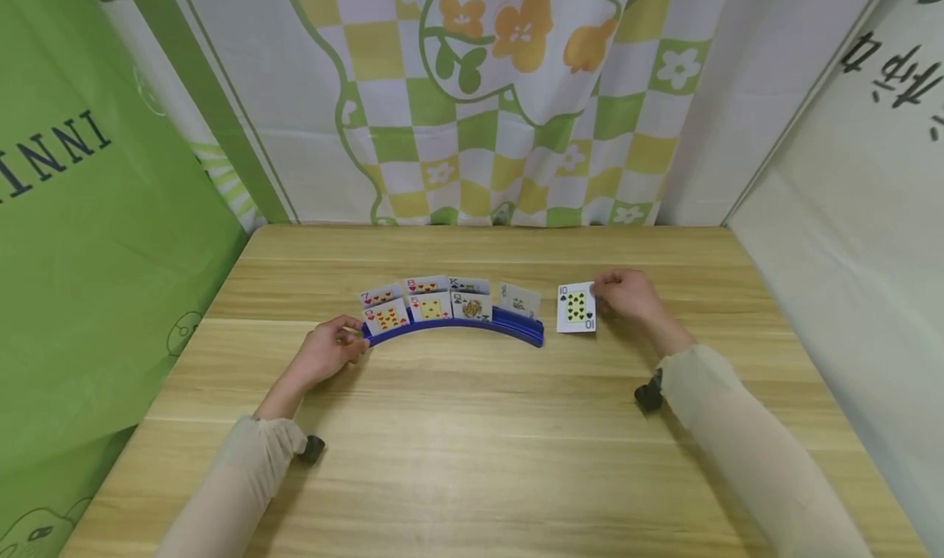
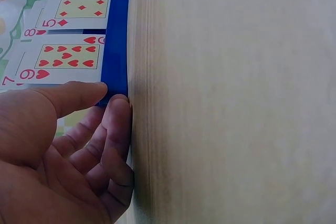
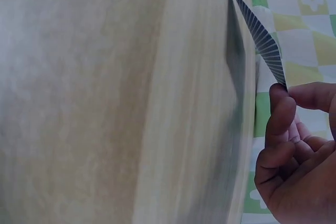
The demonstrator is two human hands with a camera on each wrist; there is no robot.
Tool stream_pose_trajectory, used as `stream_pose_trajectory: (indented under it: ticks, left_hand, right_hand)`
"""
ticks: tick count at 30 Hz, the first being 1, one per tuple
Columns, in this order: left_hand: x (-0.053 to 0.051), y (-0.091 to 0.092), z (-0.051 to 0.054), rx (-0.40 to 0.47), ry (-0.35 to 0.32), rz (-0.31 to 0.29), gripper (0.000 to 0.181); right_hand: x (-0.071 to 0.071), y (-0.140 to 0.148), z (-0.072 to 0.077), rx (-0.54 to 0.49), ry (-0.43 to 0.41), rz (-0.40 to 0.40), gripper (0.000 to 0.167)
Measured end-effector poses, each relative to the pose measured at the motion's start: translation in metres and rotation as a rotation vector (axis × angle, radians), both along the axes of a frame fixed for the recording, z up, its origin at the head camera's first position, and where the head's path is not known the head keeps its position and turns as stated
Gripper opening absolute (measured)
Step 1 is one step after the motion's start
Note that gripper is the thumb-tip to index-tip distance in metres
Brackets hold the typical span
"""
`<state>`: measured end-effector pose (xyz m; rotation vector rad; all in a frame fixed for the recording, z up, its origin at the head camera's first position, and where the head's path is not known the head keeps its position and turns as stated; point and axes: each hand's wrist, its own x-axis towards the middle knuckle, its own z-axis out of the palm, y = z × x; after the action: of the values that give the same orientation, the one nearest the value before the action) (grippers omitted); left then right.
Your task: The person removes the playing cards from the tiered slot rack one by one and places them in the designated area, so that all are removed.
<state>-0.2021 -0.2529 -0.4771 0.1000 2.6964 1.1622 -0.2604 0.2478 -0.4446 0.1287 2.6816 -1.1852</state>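
A curved blue card holder [image 1: 435, 324] stands on the table. Its front row carries the nine of hearts [image 2: 68, 56], the five of diamonds [image 2: 79, 9] and a queen [image 1: 472, 306]. Behind them stand a seven [image 1: 379, 295], an eight [image 1: 426, 284], a king [image 1: 469, 285] and, further right, a card too blurred to read [image 1: 519, 300]. My left hand [image 1: 333, 351] grips the holder's left end between thumb and fingers. To the right of the holder, my right hand [image 1: 630, 300] pinches the ten of spades [image 1: 576, 307] by its right edge; in the right wrist view the card [image 3: 262, 40] tilts edge-on, its striped back showing.
The wooden table [image 1: 472, 427] ends at a checkered curtain [image 1: 509, 148] behind the holder. A green cloth [image 1: 111, 214] hangs on the left and a white one [image 1: 833, 181] on the right. Dark wrist devices [image 1: 649, 394] sit at both sleeves.
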Motion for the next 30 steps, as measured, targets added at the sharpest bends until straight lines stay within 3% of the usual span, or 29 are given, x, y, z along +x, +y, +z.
stream_pose_trajectory:
  ticks: [12, 23, 30]
  left_hand:
    - [0.0, 0.0, -0.001, -0.023, -0.01, -0.001, 0.036]
    - [-0.001, 0.0, -0.002, -0.025, -0.008, 0.007, 0.036]
    - [0.0, -0.001, -0.002, -0.04, -0.006, 0.008, 0.036]
  right_hand:
    - [-0.009, 0.0, -0.007, 0.168, 0.013, 0.023, 0.03]
    - [-0.011, 0.003, -0.008, 0.212, 0.007, 0.02, 0.032]
    - [-0.011, 0.006, -0.01, 0.224, 0.06, 0.023, 0.028]
